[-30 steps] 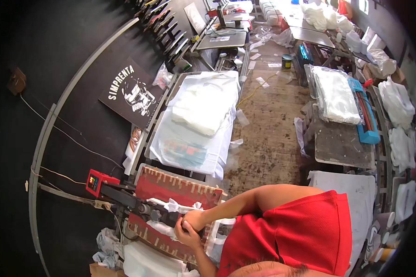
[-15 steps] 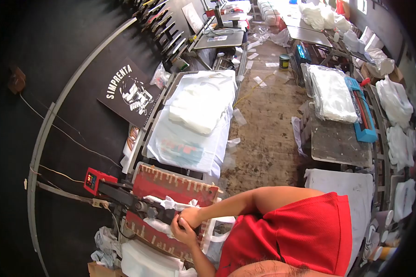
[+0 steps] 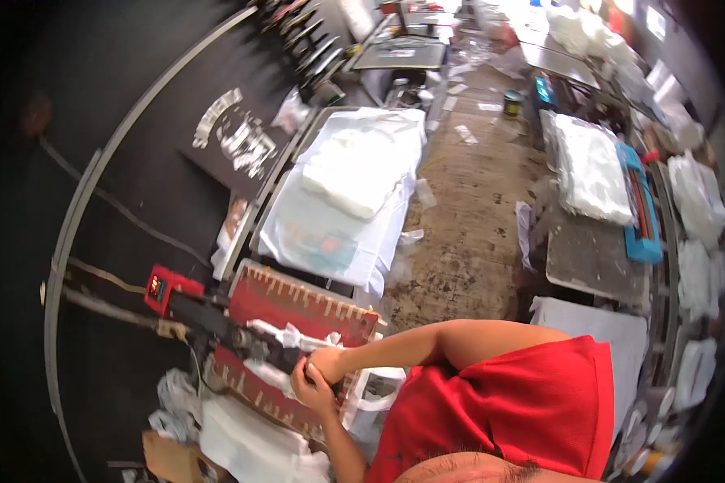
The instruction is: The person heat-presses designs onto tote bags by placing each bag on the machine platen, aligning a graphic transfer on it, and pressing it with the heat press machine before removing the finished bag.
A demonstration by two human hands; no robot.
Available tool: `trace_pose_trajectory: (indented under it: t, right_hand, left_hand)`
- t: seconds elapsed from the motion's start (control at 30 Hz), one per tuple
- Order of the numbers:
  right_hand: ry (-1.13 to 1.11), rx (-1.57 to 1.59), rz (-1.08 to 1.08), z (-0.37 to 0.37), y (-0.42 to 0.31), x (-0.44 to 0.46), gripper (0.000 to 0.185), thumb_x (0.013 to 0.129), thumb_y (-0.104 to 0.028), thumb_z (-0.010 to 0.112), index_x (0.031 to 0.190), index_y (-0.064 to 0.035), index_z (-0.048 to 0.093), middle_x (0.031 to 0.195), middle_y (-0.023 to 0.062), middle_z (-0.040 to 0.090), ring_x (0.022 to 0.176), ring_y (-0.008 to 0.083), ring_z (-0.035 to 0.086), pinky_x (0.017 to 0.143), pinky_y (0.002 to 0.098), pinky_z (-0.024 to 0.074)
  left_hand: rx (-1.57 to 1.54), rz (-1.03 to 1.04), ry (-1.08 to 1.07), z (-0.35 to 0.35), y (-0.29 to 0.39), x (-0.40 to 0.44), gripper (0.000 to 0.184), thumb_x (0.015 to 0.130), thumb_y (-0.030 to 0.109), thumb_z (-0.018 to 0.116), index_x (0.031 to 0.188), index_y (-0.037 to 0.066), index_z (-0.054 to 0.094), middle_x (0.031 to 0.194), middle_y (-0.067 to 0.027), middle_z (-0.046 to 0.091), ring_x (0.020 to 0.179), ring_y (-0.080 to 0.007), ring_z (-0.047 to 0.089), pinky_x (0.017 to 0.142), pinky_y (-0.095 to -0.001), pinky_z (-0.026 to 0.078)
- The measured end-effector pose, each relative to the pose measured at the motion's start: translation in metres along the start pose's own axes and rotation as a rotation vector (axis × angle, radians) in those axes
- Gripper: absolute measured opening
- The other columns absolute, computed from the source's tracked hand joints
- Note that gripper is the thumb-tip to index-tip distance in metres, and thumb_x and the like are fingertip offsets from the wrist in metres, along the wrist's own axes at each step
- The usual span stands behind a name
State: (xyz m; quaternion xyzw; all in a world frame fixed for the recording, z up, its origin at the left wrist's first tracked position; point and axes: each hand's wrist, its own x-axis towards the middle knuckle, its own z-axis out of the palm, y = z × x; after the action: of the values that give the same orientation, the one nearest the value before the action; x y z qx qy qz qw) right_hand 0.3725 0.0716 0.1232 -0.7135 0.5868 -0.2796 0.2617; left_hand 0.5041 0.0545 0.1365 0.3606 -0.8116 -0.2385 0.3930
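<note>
My right hand [image 3: 327, 364] is closed round the dark handle at the front of the heat press [image 3: 254, 342]. Just below it, my left hand [image 3: 312, 391] is closed too, pressed against the right one at the same handle. Most of the handle is hidden by the fingers. Under the press arm lies the red, tape-edged plate [image 3: 290, 299], with white wrapped cloth [image 3: 286, 332] along its middle. A red control box [image 3: 169, 290] with a lit display sits at the arm's rear end.
White fabric [image 3: 354, 173] covers a table beyond the press. Across the floor aisle [image 3: 467, 185], packed white material [image 3: 592, 173] lies beside a blue device [image 3: 640, 209]. Below the press are more white cloth [image 3: 250, 443] and a cardboard box [image 3: 169, 459]. A sign [image 3: 242, 145] leans at the wall.
The camera view has shifted and tilted slightly, with some blur. Both hands remain together at the press handle, and the press looks the same.
</note>
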Motion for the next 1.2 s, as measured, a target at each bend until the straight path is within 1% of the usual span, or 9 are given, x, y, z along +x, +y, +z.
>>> trace_pose_trajectory:
  t: [0.1, 0.27, 0.4, 0.47, 0.53, 0.73, 0.93, 1.07, 1.2]
  right_hand:
    - [-0.004, -0.079, -0.03, 0.013, 0.009, 0.008, 0.021, 0.07, -0.028, 0.07, 0.073, -0.0067, 0.069, 0.079, 0.0195, 0.072, 0.074, 0.0409, 0.07, 0.068, 0.0508, 0.0553]
    - [-0.084, -0.25, -0.047, 0.006, 0.003, 0.012, 0.025, 0.077, -0.032, 0.067, 0.086, -0.0106, 0.075, 0.087, 0.0161, 0.074, 0.081, 0.035, 0.073, 0.07, 0.0478, 0.0584]
    - [-0.05, -0.32, -0.197, 0.009, 0.007, 0.016, 0.024, 0.08, -0.029, 0.066, 0.084, -0.0063, 0.073, 0.087, 0.0173, 0.074, 0.08, 0.0346, 0.073, 0.07, 0.047, 0.0588]
    - [-0.129, -0.312, -0.086, 0.007, 0.0, 0.017, 0.03, 0.083, -0.029, 0.063, 0.088, -0.0015, 0.072, 0.095, 0.0202, 0.074, 0.087, 0.0348, 0.073, 0.077, 0.0459, 0.059]
    - [-0.166, -0.368, -0.083, 0.002, -0.006, 0.017, 0.03, 0.083, -0.03, 0.063, 0.087, -0.0012, 0.072, 0.093, 0.0204, 0.074, 0.086, 0.0356, 0.073, 0.077, 0.0461, 0.0591]
    - [-0.283, -0.382, -0.178, -0.013, -0.02, 0.014, 0.03, 0.08, -0.033, 0.065, 0.083, -0.0041, 0.073, 0.087, 0.0177, 0.074, 0.085, 0.0346, 0.073, 0.074, 0.0464, 0.0594]
    - [-0.169, -0.287, -0.192, -0.004, -0.001, 0.014, 0.026, 0.076, -0.03, 0.068, 0.08, -0.0053, 0.071, 0.085, 0.0145, 0.073, 0.084, 0.0334, 0.072, 0.074, 0.0453, 0.0583]
    - [0.07, -0.156, -0.284, 0.013, 0.016, 0.012, 0.021, 0.076, -0.027, 0.067, 0.083, -0.0078, 0.069, 0.087, 0.0119, 0.073, 0.086, 0.0316, 0.071, 0.073, 0.0441, 0.0582]
    - [0.035, -0.198, -0.299, 0.015, 0.021, 0.014, 0.023, 0.073, -0.029, 0.069, 0.083, -0.0089, 0.068, 0.089, 0.0114, 0.072, 0.085, 0.0315, 0.07, 0.073, 0.0444, 0.0577]
  left_hand:
    - [-0.003, -0.031, -0.022, -0.004, 0.002, 0.003, 0.03, 0.097, 0.028, 0.062, 0.111, 0.003, 0.07, 0.112, -0.0183, 0.07, 0.103, -0.0386, 0.065, 0.092, -0.047, 0.05]
    - [-0.027, 0.004, -0.015, -0.017, 0.003, 0.008, 0.026, 0.094, 0.027, 0.065, 0.108, 0.005, 0.069, 0.103, -0.0147, 0.071, 0.094, -0.0357, 0.066, 0.087, -0.0443, 0.05]
    - [0.04, 0.082, 0.044, -0.022, -0.001, 0.008, 0.029, 0.093, 0.032, 0.065, 0.104, 0.005, 0.067, 0.099, -0.0151, 0.07, 0.092, -0.0365, 0.064, 0.085, -0.0465, 0.049]
    - [0.061, 0.033, 0.043, -0.025, 0.002, 0.005, 0.03, 0.093, 0.032, 0.065, 0.103, 0.004, 0.067, 0.098, -0.0149, 0.07, 0.092, -0.0361, 0.063, 0.086, -0.046, 0.048]
    - [0.052, 0.021, 0.069, -0.025, 0.0, 0.002, 0.031, 0.093, 0.033, 0.065, 0.103, 0.004, 0.066, 0.099, -0.0147, 0.069, 0.092, -0.0361, 0.063, 0.085, -0.0459, 0.048]
    - [0.098, 0.09, -0.124, -0.031, -0.017, -0.002, 0.04, 0.093, 0.038, 0.064, 0.113, 0.002, 0.064, 0.104, -0.0168, 0.068, 0.096, -0.0366, 0.062, 0.088, -0.0464, 0.047]
    - [0.097, 0.049, -0.125, -0.032, -0.011, 0.003, 0.049, 0.091, 0.044, 0.065, 0.116, 0.002, 0.063, 0.107, -0.0158, 0.068, 0.098, -0.0363, 0.061, 0.09, -0.0455, 0.046]
    - [0.04, -0.001, 0.038, -0.026, -0.008, 0.001, 0.046, 0.086, 0.038, 0.074, 0.113, 0.003, 0.066, 0.108, -0.0157, 0.07, 0.097, -0.0359, 0.064, 0.088, -0.045, 0.049]
    - [0.046, 0.024, 0.036, -0.025, -0.011, 0.003, 0.042, 0.084, 0.034, 0.076, 0.111, 0.003, 0.067, 0.101, -0.0152, 0.069, 0.091, -0.0358, 0.064, 0.083, -0.0451, 0.05]
